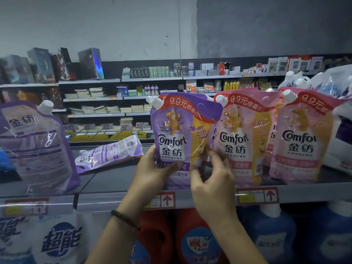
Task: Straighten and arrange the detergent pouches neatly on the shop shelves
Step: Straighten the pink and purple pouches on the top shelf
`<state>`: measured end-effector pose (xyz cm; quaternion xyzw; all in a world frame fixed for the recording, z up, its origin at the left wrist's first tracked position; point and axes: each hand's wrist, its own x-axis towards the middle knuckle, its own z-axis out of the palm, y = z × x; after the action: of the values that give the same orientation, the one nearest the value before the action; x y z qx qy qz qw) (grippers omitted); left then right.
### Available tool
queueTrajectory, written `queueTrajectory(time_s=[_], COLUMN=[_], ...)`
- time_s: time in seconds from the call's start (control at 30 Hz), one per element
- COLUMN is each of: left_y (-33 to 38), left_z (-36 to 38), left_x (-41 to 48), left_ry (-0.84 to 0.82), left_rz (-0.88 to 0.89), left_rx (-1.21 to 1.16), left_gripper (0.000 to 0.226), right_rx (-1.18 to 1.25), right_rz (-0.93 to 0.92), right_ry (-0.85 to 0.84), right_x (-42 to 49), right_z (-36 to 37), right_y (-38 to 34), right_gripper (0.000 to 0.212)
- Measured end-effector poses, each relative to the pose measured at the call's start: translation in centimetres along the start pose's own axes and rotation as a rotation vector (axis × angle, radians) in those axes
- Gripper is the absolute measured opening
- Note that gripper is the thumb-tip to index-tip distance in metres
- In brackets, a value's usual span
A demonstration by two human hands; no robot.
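A purple Comfort pouch (181, 130) stands upright on the grey shelf (114, 187), front facing me. My left hand (154, 172) grips its lower left edge, thumb across the front. My right hand (211, 180) holds its lower right side with curled fingers. Two pink Comfort pouches (242, 138) (301, 138) stand upright just to its right. Another purple pouch (110, 151) lies flat further back on the left. A third purple pouch (36, 147) stands at the far left with its back side showing.
White and blue pouches (331, 86) crowd the far right of the shelf. Price tags (257, 196) line the shelf's front edge. Detergent bottles and bags (61, 239) fill the shelf below. Other aisles with stationery stand behind.
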<state>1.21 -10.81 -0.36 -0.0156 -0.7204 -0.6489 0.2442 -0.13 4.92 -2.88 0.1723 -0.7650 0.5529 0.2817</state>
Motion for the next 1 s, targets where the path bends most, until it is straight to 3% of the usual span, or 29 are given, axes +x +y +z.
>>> queueTrajectory(time_s=[0.2, 0.4, 0.67, 1.0], left_y=[0.3, 0.4, 0.3, 0.0], left_z=[0.1, -0.8, -4.8, -14.0], left_x=[-0.3, -1.6, -5.3, -5.9], left_ry=[0.029, 0.091, 0.308, 0.382], left_rz=[-0.017, 0.005, 0.026, 0.028], left_rx=[0.044, 0.143, 0.288, 0.267], left_gripper=[0.044, 0.065, 0.028, 0.03], right_rx=[0.07, 0.174, 0.23, 0.072], right_rz=[-0.004, -0.078, -0.258, -0.331], right_ry=[0.002, 0.061, -0.092, -0.266], right_x=[0.2, -0.2, -2.1, -1.5], right_z=[-0.3, -0.1, 2.2, 9.6], right_y=[0.4, 0.1, -2.2, -6.1], right_gripper=[0.046, 0.033, 0.019, 0.01])
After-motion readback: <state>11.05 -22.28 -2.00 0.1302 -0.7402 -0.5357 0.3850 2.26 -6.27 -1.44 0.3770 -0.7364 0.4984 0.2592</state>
